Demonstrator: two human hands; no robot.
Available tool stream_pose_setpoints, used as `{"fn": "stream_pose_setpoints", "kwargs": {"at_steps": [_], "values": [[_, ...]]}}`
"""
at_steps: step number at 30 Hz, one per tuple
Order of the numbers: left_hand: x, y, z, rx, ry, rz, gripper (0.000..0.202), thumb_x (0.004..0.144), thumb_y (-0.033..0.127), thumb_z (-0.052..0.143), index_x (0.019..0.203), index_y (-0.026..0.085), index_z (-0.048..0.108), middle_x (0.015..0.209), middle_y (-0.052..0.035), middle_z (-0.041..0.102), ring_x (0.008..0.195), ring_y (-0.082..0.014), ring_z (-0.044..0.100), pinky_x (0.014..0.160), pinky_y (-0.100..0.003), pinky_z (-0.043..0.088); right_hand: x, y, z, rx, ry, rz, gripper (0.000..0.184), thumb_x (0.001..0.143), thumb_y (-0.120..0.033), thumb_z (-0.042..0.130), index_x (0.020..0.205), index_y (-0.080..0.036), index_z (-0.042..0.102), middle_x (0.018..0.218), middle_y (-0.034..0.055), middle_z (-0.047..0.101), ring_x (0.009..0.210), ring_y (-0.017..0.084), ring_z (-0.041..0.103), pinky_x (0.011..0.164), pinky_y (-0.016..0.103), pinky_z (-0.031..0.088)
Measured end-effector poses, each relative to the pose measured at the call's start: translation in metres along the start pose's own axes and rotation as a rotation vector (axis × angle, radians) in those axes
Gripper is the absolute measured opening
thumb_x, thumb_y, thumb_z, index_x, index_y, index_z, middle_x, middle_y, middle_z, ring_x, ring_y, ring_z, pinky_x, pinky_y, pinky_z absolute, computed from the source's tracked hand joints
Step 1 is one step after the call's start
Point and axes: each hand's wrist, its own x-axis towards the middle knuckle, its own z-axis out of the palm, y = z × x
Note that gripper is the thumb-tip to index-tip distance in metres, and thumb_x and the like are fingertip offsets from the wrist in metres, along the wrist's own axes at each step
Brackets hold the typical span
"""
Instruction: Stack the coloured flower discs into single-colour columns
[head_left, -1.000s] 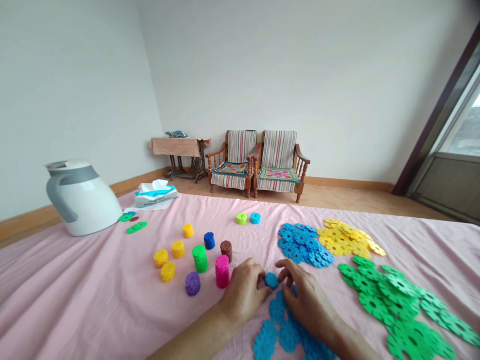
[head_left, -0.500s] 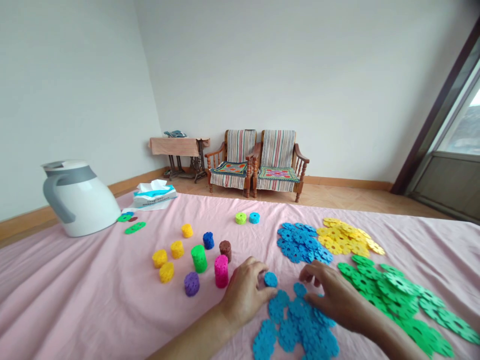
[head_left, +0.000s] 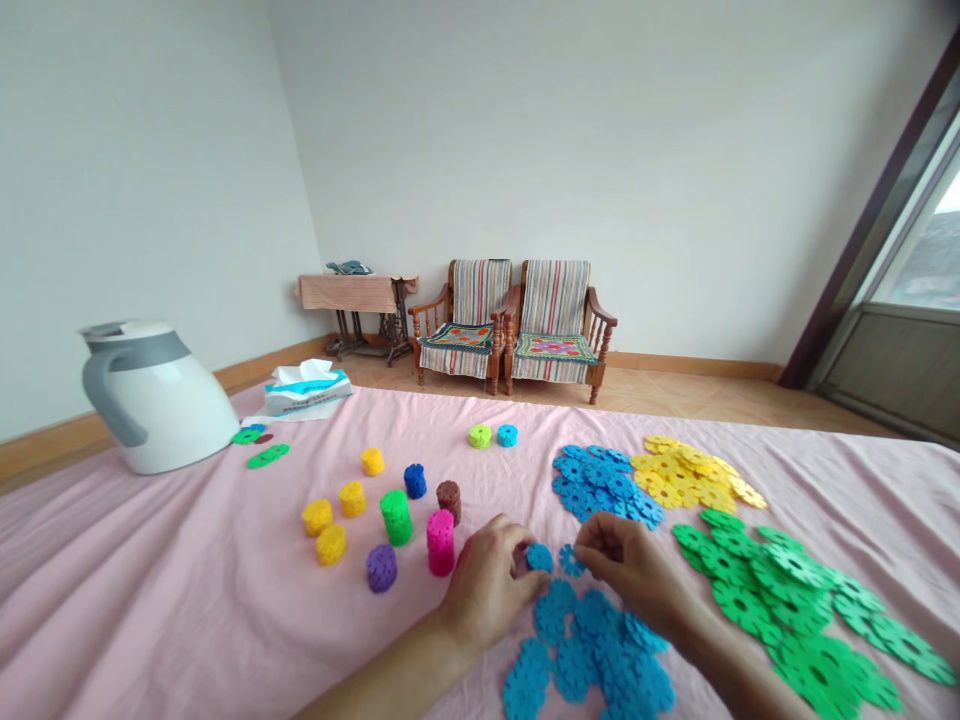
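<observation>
My left hand (head_left: 491, 580) curls round a small stack of light-blue notched discs (head_left: 539, 557) on the cloth, thumb at its near side and fingers at its far side. To the right, my right hand (head_left: 626, 560) pinches a single light-blue notched disc (head_left: 571, 560) by its edge, close beside the stack. Just below both hands lies a loose pile of light-blue discs (head_left: 596, 650). Left of my left hand stand a pink stack (head_left: 441, 543), a brown stack (head_left: 449, 500), a green stack (head_left: 396, 517) and a purple stack (head_left: 382, 568).
Farther left are several yellow stacks (head_left: 331, 545) and a dark-blue stack (head_left: 415, 481). Loose blue (head_left: 592, 480), yellow (head_left: 694, 472) and green discs (head_left: 780, 580) lie at right. A white jug (head_left: 176, 400) and a tissue box (head_left: 307, 392) stand at the back left on pink cloth (head_left: 187, 600).
My right hand has moved left toward the stack and now has a light-blue disc between its fingers; before, its fingers were apart. My left hand stays round the stack.
</observation>
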Motion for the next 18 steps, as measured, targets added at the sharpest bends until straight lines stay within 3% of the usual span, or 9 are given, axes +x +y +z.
{"fn": "stream_pose_setpoints", "kwargs": {"at_steps": [3,8,18], "values": [[0.000,0.000,0.000,-0.001,-0.006,-0.002,0.016,0.068,0.020,0.070,0.084,0.019,0.067,0.077,0.0013,0.056,0.066,-0.0141,0.053,0.059,-0.024,0.037,0.004,-0.005,0.018,0.139,0.043,0.029,0.016,0.073,-0.033,0.055,0.066,-0.019,0.052,0.053,-0.0052,0.049,0.050,0.010,0.047,0.047,0.022,0.033],[0.000,0.000,0.000,0.030,-0.004,-0.011,0.013,0.067,0.020,0.070,0.079,0.018,0.066,0.076,0.0009,0.056,0.067,-0.0149,0.053,0.058,-0.024,0.035,0.008,-0.002,0.036,0.161,0.126,0.036,0.015,0.072,-0.032,0.057,0.066,-0.018,0.054,0.053,-0.0040,0.053,0.048,0.011,0.050,0.046,0.022,0.036],[0.000,0.000,0.000,0.028,0.005,-0.001,0.015,0.067,0.018,0.069,0.082,0.018,0.067,0.075,0.0012,0.056,0.067,-0.0148,0.053,0.059,-0.024,0.035,0.009,0.003,0.030,-0.042,0.157,-0.029,0.017,0.076,-0.027,0.049,0.074,-0.017,0.062,0.063,0.0001,0.061,0.056,0.013,0.053,0.052,0.025,0.039]]}}
